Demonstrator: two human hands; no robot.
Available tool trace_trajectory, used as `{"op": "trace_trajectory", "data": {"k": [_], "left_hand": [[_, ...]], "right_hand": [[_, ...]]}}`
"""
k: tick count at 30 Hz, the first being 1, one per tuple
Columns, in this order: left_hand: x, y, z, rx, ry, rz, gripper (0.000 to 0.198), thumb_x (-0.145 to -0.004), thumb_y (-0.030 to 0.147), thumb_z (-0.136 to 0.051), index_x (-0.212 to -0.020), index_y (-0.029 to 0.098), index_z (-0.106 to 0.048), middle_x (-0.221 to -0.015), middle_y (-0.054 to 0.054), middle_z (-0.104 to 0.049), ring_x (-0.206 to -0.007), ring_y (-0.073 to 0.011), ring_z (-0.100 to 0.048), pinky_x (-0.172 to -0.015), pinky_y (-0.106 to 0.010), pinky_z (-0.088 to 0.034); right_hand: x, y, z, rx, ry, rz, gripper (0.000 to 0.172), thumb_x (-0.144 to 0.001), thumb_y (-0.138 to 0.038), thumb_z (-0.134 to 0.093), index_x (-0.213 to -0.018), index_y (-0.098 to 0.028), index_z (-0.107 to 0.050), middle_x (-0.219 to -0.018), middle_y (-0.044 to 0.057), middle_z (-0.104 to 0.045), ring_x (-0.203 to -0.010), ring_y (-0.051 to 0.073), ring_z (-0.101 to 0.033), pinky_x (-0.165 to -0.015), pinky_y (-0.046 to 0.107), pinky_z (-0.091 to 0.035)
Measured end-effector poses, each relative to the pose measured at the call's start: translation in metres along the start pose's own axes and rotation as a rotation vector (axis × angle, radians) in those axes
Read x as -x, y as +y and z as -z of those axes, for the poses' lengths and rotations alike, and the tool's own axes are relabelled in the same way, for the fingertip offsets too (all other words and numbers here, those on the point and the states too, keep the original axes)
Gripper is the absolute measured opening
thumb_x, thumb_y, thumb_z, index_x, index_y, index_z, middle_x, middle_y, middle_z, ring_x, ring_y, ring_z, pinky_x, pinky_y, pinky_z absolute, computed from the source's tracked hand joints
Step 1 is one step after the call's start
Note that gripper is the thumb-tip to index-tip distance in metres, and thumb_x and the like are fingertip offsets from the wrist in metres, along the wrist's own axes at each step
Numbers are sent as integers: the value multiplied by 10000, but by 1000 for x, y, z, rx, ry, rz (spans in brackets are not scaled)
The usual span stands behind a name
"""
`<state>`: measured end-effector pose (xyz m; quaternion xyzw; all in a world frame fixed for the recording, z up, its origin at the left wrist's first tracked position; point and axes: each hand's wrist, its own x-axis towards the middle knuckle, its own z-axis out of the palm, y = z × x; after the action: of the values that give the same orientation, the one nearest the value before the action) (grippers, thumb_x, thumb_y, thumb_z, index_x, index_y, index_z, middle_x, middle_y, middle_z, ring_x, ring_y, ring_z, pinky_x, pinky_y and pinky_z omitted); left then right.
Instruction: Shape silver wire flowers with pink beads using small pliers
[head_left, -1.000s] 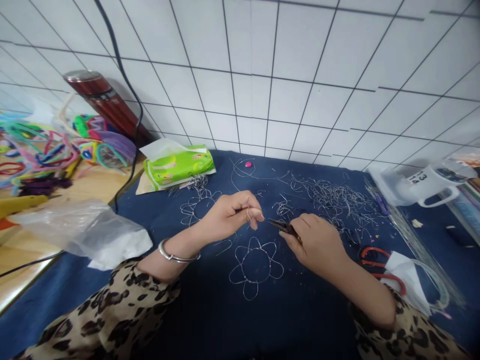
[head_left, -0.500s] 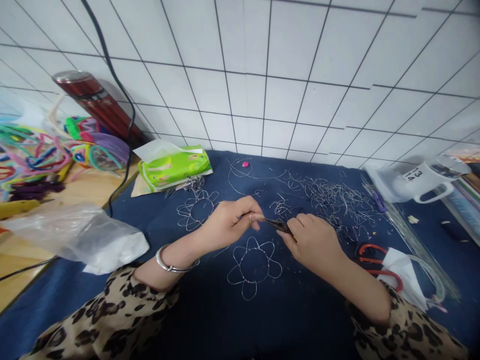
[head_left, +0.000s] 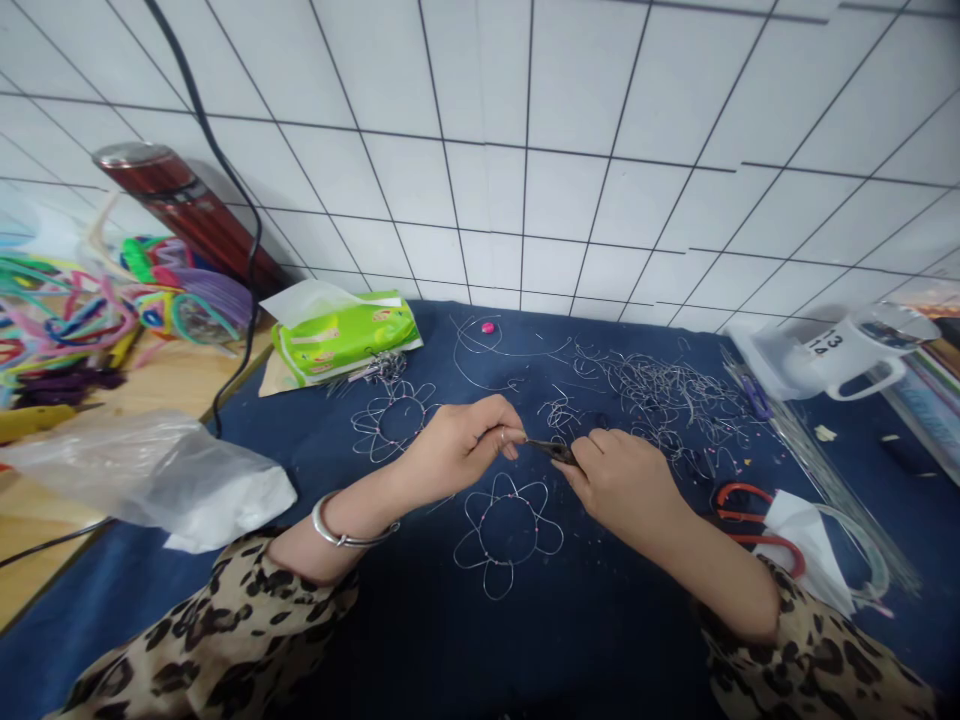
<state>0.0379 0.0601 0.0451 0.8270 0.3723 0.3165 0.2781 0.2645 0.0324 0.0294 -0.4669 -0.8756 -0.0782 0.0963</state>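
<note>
My right hand (head_left: 619, 485) is closed around dark-handled pliers (head_left: 559, 452), whose narrow jaws point left. The jaw tips meet the fingertips of my left hand (head_left: 472, 440), which is closed in a pinch. A thin wire (head_left: 441, 504) shows below that hand and seems to run up into it; most of it is hidden by my fingers. Flat on the cloth below my hands lies a wire flower (head_left: 537, 527) with looped petals and small pink beads. A second wire flower (head_left: 373, 425) lies behind my left forearm, partly covered by it.
Tangled wire scraps (head_left: 667, 390) lie at the back right. Red-handled scissors (head_left: 750, 505) rest under white paper beside my right forearm. A green tissue pack (head_left: 349, 338), a plastic bag (head_left: 142, 460) and a red flask (head_left: 187, 215) are left; a white mug (head_left: 847, 360) stands right.
The pliers and my right hand have shifted very slightly left. The whole view has moved a little; both hands keep their hold.
</note>
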Motion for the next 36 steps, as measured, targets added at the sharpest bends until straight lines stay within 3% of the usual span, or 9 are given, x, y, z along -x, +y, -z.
{"op": "trace_trajectory", "data": {"k": [10,16,18,20,23,29,36], "left_hand": [[4,-3,-16,-41,172,68,125,-907,180,-449,-872,163,-568,-708,0,-667,-654,-97,-632,-601,-221,-478],[9,5,-16,-203,312,-75,115,-895,151,-461,-847,151,-565,-691,-2,-646,-608,-92,-607,-578,-220,-456],[10,8,-13,-228,363,-96,106,-885,134,-476,-843,149,-572,-700,-3,-648,-626,-90,-613,-587,-214,-455],[10,10,-11,-224,369,-111,101,-882,131,-485,-846,148,-578,-710,-5,-652,-644,-89,-619,-595,-210,-458],[9,8,-11,-209,342,-128,109,-884,134,-484,-858,147,-589,-734,-12,-660,-668,-91,-627,-612,-210,-469],[6,0,-15,-262,279,-196,148,-889,122,-450,-869,156,-593,-809,-30,-676,-717,-114,-633,-633,-241,-485],[8,-11,-13,-302,179,-325,184,-858,76,-437,-965,160,-562,-918,-49,-678,-808,-148,-630,-693,-303,-517]], "right_hand": [[-5,1,-5,-241,-79,-104,393,-922,-434,-355,-728,-155,-552,-690,44,-585,-602,129,-500,-550,269,-267],[-11,13,-5,-654,-214,-291,454,-892,-521,-374,-621,-177,-496,-564,-19,-500,-517,94,-450,-506,232,-274],[-12,20,-5,-729,-220,-410,452,-885,-536,-374,-655,-180,-531,-556,-22,-499,-515,99,-460,-499,228,-288],[-12,24,-4,-758,-190,-418,443,-886,-537,-371,-672,-182,-530,-564,-24,-492,-522,99,-458,-500,226,-298],[-10,20,-1,-689,-129,-301,404,-897,-493,-383,-657,-184,-486,-597,-21,-490,-540,94,-444,-520,225,-306],[-4,9,0,-244,79,-82,350,-900,-422,-413,-699,-161,-532,-703,43,-538,-680,143,-464,-629,269,-334],[-4,10,3,-108,101,-14,362,-908,-417,-407,-732,-152,-580,-700,48,-547,-667,152,-456,-621,291,-321]]}}
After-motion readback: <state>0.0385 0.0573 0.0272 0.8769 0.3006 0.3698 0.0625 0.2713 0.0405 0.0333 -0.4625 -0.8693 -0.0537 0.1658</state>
